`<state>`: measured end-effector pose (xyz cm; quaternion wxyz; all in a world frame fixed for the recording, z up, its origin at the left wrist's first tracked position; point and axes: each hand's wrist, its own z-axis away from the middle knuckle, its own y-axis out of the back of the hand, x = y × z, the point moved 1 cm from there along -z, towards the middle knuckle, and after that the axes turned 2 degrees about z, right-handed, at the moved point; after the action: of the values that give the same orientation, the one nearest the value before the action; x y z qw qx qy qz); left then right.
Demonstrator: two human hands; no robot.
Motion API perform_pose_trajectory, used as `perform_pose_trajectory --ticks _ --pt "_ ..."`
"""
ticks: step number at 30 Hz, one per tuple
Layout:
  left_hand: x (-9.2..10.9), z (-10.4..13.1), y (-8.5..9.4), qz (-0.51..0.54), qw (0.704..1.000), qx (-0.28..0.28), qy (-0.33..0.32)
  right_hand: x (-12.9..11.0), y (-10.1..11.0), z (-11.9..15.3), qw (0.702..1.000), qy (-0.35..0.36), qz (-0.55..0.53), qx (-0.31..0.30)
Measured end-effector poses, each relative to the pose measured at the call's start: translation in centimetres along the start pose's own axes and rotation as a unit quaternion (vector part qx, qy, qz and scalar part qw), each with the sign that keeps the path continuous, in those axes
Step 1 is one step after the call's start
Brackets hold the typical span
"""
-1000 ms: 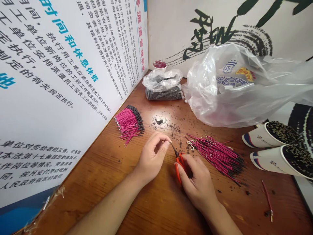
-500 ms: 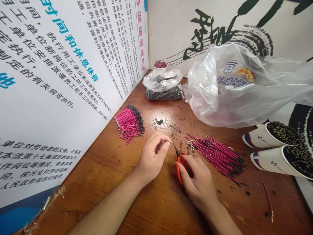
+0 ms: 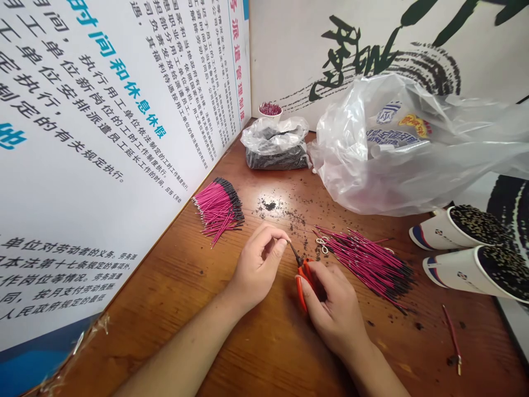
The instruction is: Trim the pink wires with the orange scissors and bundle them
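My left hand (image 3: 261,264) is closed in a pinch, thumb against forefinger. What it pinches, if anything, is too small or hidden to name. Right at those fingertips are the thin, dark blade tips of small orange-handled scissors (image 3: 305,278). My right hand (image 3: 338,303) grips the scissors by the handles. To the right of the scissors lies a loose pile of pink wires (image 3: 363,264) with black ends. A neater bundle of pink wires (image 3: 217,212), black-ended at the far side, rests beyond my left hand.
Two paper cups (image 3: 444,226) of small dark pieces lie tipped at right. A lone wire (image 3: 452,336) is near them. Dark crumbs (image 3: 270,205) dot the wooden table. Behind stand a bag of black pieces (image 3: 275,157), a cup of wires (image 3: 270,110) and a large plastic bag (image 3: 372,182).
The scissors' orange handles have shifted very slightly to the left. Both hands stay almost where they were, and the wire piles look the same.
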<state>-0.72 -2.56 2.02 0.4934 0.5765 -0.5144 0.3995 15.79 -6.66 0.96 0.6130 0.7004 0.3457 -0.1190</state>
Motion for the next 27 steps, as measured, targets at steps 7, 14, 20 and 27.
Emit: perform_pose_trajectory --ticks 7,14,20,27 --pt "-0.1 -0.02 0.05 -0.003 1.0 0.0 -0.007 0.08 -0.15 -0.09 1.0 0.003 0.001 -0.004" --pt "-0.02 0.03 0.08 -0.006 1.0 0.0 -0.007 0.14 -0.15 0.08 1.0 -0.002 -0.002 0.002" --pt "0.04 0.05 0.12 -0.009 1.0 -0.004 -0.006 0.09 -0.07 0.0 1.0 0.001 -0.003 0.002" --pt "0.06 0.08 0.08 -0.01 1.0 -0.005 -0.012 0.13 -0.15 -0.22 1.0 0.002 -0.009 -0.001"
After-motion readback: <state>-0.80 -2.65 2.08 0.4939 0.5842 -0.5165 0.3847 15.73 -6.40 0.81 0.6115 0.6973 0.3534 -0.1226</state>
